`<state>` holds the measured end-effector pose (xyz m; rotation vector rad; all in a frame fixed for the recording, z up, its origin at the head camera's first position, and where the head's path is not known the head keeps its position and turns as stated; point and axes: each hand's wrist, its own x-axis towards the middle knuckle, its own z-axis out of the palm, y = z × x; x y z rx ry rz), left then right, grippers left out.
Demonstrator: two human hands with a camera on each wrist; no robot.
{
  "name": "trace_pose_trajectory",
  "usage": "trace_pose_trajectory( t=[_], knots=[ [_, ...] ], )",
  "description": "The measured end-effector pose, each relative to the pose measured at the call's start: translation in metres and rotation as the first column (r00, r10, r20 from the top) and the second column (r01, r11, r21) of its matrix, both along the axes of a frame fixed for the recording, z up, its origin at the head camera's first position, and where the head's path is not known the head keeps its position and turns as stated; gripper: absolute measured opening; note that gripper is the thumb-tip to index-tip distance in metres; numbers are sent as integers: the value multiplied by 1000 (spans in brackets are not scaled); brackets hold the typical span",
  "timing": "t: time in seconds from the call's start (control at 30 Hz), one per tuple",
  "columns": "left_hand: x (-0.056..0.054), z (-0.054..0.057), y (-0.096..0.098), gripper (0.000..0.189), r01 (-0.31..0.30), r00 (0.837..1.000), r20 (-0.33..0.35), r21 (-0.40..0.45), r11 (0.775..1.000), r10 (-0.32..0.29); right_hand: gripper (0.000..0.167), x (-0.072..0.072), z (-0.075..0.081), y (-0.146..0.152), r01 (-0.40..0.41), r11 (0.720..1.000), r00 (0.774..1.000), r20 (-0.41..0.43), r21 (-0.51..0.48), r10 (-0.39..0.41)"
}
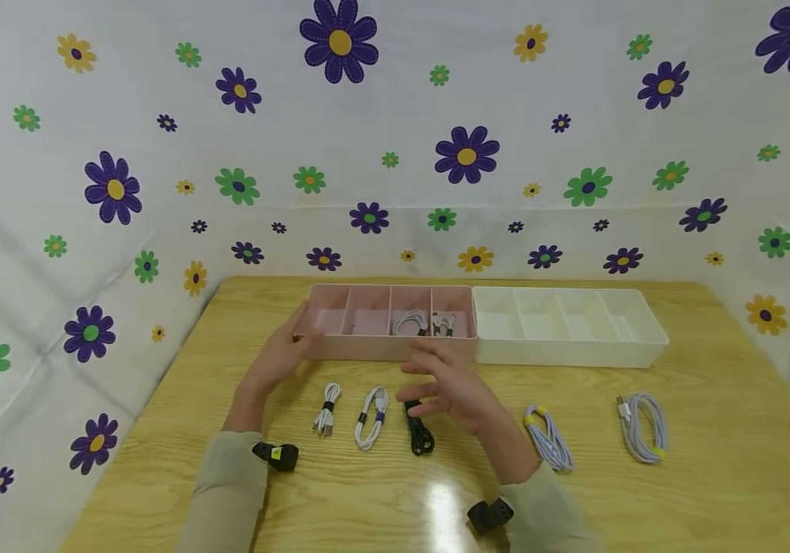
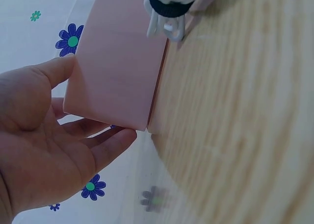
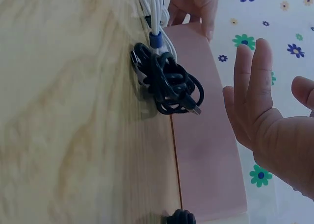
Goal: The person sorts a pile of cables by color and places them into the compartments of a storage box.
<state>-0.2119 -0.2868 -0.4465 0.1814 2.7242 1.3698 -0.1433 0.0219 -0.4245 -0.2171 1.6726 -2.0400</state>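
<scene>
A pink divided box (image 1: 360,349) stands toward the back of the table, with bundled white cables (image 1: 410,321) in its two right compartments. At its left end my left hand (image 1: 280,353) holds the corner; in the left wrist view the thumb lies at the top edge and the fingers along the short end wall (image 2: 105,62). My right hand (image 1: 453,388) hovers before the box's right part, fingers spread and holding nothing. Partly behind it in the head view lies a coiled black cable (image 1: 420,436). Left of that are two tied white cables (image 1: 371,418) (image 1: 325,411).
A white divided box (image 1: 560,353) adjoins the pink one on the right. On the table's right side lie a pale purple cable (image 1: 550,442) with yellow ties and a pale grey cable (image 1: 643,430). Flowered cloth (image 1: 395,92) hangs behind the wooden table (image 1: 339,507).
</scene>
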Motion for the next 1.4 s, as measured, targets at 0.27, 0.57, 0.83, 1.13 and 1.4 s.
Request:
trace_pose_trajectory(
  t=[0.27, 0.57, 0.83, 1.13, 1.4],
  knots=[
    [2, 4, -7, 75, -4, 1000, 20, -12, 1000, 4, 57, 3, -3, -19, -10, 997, 999, -42, 73, 13],
    [0, 4, -5, 70, 6, 1000, 30, 5, 1000, -7, 62, -1, -7, -34, -30, 970, 993, -106, 240, 57],
    [0, 5, -3, 69, 24, 1000, 13, 13, 1000, -24, 74, -4, -5, -45, -43, 931, 988, -124, 364, 94],
    [0, 4, 0, 68, 25, 999, 25, 30, 999, -26, 73, -7, -2, -57, -7, 823, 954, -242, 567, 175],
    [-1, 4, 3, 71, 22, 1000, 14, 19, 1000, -22, 62, -16, 3, -65, 56, 684, 915, -311, 727, 256]
  ],
)
